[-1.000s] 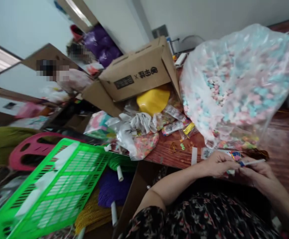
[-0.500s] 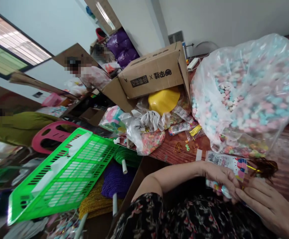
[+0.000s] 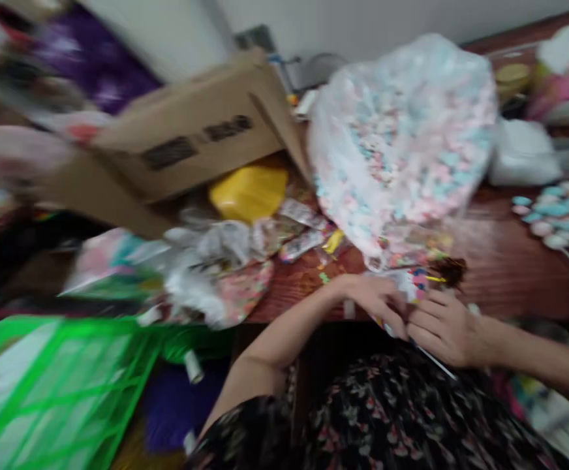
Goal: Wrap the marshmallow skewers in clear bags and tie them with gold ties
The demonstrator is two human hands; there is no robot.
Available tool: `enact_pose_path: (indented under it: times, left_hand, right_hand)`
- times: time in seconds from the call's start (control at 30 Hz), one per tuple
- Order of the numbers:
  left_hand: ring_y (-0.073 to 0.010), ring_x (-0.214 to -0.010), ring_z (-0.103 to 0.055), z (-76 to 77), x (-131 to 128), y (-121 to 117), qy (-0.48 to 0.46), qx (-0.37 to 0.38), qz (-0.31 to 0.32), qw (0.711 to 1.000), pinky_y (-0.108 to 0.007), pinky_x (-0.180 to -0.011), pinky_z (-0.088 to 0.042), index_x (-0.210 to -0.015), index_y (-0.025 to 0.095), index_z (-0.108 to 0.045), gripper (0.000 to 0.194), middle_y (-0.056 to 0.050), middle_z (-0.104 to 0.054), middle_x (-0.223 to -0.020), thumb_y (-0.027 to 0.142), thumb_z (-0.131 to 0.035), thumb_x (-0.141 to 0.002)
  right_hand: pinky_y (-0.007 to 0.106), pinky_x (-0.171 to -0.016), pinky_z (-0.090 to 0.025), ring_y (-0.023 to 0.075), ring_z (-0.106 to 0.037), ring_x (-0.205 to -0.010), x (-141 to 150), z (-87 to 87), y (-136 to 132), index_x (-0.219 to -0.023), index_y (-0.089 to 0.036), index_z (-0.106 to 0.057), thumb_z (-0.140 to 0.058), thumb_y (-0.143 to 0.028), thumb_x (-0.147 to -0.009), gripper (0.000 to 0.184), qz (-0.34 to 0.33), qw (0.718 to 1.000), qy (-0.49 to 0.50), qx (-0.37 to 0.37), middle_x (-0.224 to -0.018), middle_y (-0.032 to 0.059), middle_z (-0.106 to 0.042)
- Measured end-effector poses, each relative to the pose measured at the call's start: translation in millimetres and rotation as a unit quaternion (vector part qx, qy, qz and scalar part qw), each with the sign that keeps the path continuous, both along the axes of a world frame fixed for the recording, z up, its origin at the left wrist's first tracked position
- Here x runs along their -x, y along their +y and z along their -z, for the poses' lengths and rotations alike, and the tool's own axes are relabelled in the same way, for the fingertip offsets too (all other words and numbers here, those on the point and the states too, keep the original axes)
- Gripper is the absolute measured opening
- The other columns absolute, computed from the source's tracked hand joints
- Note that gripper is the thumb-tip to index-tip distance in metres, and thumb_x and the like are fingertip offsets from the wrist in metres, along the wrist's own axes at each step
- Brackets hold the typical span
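Observation:
The picture is smeared by motion. My left hand (image 3: 373, 301) and my right hand (image 3: 442, 325) meet at the near edge of a wooden table (image 3: 509, 274), fingers curled together around a thin white stick (image 3: 434, 361) with a small wrapped sweet on it. A small printed packet (image 3: 412, 284) and a dark bundle of twist ties (image 3: 448, 270) lie just beyond my fingers. Behind them stands a big clear bag of pink, blue and white sweets (image 3: 402, 143).
An open cardboard box (image 3: 186, 137) lies on its side with a yellow object (image 3: 248, 190) at its mouth. Crumpled plastic bags (image 3: 216, 261) litter the table's left. A green plastic basket (image 3: 59, 385) is at lower left. Loose sweets (image 3: 558, 215) lie at right.
The view has swung right and down and blurred. Both hands stay together on the stick, now nearer the packet on the table edge.

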State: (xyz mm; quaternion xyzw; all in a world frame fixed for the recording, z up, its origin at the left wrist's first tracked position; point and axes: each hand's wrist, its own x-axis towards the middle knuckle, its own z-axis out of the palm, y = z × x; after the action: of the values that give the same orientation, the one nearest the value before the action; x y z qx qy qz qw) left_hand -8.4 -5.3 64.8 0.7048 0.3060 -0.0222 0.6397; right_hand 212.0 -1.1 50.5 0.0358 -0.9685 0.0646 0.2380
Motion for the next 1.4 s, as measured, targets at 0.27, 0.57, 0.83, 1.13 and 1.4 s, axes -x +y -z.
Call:
enact_pose_path:
  times: [0.27,0.57,0.83,1.13,1.4]
  left_hand:
    - [-0.0254,-0.089,-0.057,-31.7,-21.9,-41.6,0.167,-0.591,-0.161,0.773,-0.041,-0.079,-0.044,-0.085,0.018,-0.068,0.019,-0.010,-0.066,-0.094,0.033,-0.059,-0.089]
    - [-0.0223,-0.096,-0.064,20.5,1.8,-10.2,-0.197,-0.205,-0.505,0.815,-0.038,-0.089,-0.051,-0.091,0.020,-0.075,0.020,-0.008,-0.070,-0.102,0.037,-0.066,-0.085]
    - [-0.0184,-0.090,-0.065,31.1,0.3,-42.2,-0.173,-0.092,-0.510,0.838,-0.030,-0.083,-0.053,-0.111,0.016,-0.069,0.034,-0.008,-0.071,-0.099,0.038,-0.068,-0.085]
    - [-0.0187,-0.093,-0.069,22.9,24.6,-102.5,0.069,-0.503,-0.377,0.775,-0.030,-0.085,-0.055,-0.107,0.019,-0.069,0.025,-0.010,-0.074,-0.101,0.012,-0.059,-0.086]
    - [-0.0196,-0.084,-0.070,32.1,110.8,-203.1,0.400,-0.054,-0.273,0.873,-0.026,-0.077,-0.049,-0.090,0.022,-0.072,0.026,-0.002,-0.075,-0.087,0.017,-0.049,-0.078]
  right_hand:
    - [0.031,-0.065,-0.034,0.0163,-0.046,-0.068,16.3,-6.8,61.8,-0.075,-0.015,-0.058,-0.041,-0.015,-0.092,0.025,0.246,0.968,0.050,-0.017,-0.069,0.0061,-0.058]
    - [0.022,-0.058,-0.038,0.0099,-0.050,-0.058,45.7,20.8,8.6,-0.072,-0.017,-0.055,-0.049,-0.014,-0.087,0.017,0.124,0.906,0.074,0.398,-0.064,-0.0015,-0.058]
    - [0.031,-0.065,-0.035,0.0165,-0.046,-0.065,52.7,10.4,34.9,-0.074,-0.019,-0.054,-0.040,-0.016,-0.087,0.019,0.192,0.951,0.164,0.178,-0.068,0.0043,-0.057]
    - [0.020,-0.047,-0.033,0.0079,-0.042,-0.047,84.4,47.0,-23.5,-0.073,-0.017,-0.054,-0.051,-0.025,-0.084,0.014,0.098,0.603,-0.008,0.792,-0.054,-0.0053,-0.051]
    - [0.026,-0.069,-0.044,0.0149,-0.057,-0.078,29.6,50.3,-12.6,-0.090,-0.015,-0.063,-0.044,-0.013,-0.092,0.019,0.125,0.945,0.049,0.298,-0.088,0.0088,-0.066]
